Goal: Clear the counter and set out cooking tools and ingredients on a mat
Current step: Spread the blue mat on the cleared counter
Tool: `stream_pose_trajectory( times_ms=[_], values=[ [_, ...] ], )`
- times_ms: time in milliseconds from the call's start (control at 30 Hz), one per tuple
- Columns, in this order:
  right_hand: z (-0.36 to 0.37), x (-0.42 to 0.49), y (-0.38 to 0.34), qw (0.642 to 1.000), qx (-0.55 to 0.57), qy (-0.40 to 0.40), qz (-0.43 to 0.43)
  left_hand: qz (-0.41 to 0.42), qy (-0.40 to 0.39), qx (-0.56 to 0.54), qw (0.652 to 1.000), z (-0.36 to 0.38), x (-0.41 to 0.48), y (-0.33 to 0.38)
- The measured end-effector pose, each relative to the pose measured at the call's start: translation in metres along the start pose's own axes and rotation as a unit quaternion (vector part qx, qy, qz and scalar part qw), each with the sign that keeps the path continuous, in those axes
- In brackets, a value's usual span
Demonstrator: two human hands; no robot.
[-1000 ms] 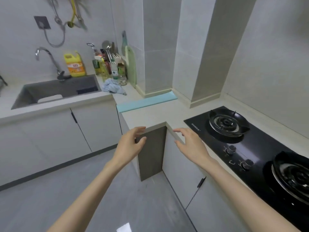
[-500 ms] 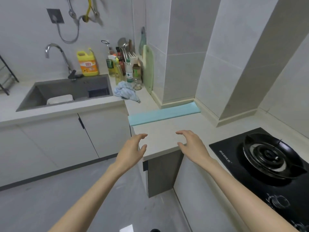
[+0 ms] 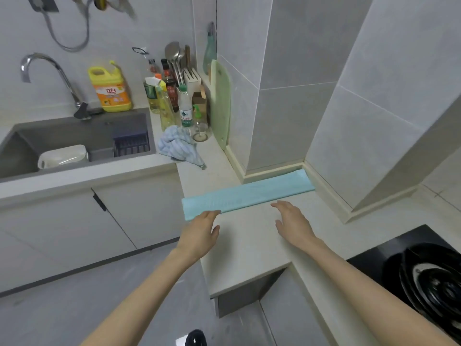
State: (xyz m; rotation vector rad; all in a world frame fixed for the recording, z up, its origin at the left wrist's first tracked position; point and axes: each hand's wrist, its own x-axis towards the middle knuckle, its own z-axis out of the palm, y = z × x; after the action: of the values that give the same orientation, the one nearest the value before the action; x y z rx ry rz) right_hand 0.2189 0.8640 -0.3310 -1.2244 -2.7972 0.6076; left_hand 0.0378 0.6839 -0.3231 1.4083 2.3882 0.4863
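A: Item 1, hands?
B: 2 in view. Left hand (image 3: 199, 233) palm down, fingers loosely spread, holding nothing; its fingertips reach the near edge of the folded mat (image 3: 247, 194) at that strip's 8 o'clock end. Right hand (image 3: 293, 222) likewise spread and empty, over bare counter (image 3: 249, 250), fingertips just short of the mat's near edge.

A: Item 2, the mat?
B: 1 light-blue strip, folded long and narrow, flat on the counter, running from 8 o'clock to 2 o'clock, its far end against the base of the tiled column (image 3: 282, 96).

A: Item 3, surroundings?
B: At 10 o'clock of the mat: 1 crumpled blue cloth (image 3: 178, 146), a cluster of bottles (image 3: 172, 101), 1 pale green cutting board (image 3: 220, 106) upright against the wall. At 9 o'clock: grey sink (image 3: 74, 131) with tap (image 3: 47, 71), yellow detergent jug (image 3: 109, 89) behind. At 4 o'clock: black gas hob (image 3: 424, 273), partly cut off by the frame.
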Motion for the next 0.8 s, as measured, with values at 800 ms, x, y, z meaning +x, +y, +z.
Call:
stream_pose_trajectory(
  times_ms=[800],
  values=[
    [0.063,0.166,0.064,0.956,-0.281,-0.080,0.011,0.056,-0.186,0.231,0.953,0.073,0.162,-0.043]
  ],
)
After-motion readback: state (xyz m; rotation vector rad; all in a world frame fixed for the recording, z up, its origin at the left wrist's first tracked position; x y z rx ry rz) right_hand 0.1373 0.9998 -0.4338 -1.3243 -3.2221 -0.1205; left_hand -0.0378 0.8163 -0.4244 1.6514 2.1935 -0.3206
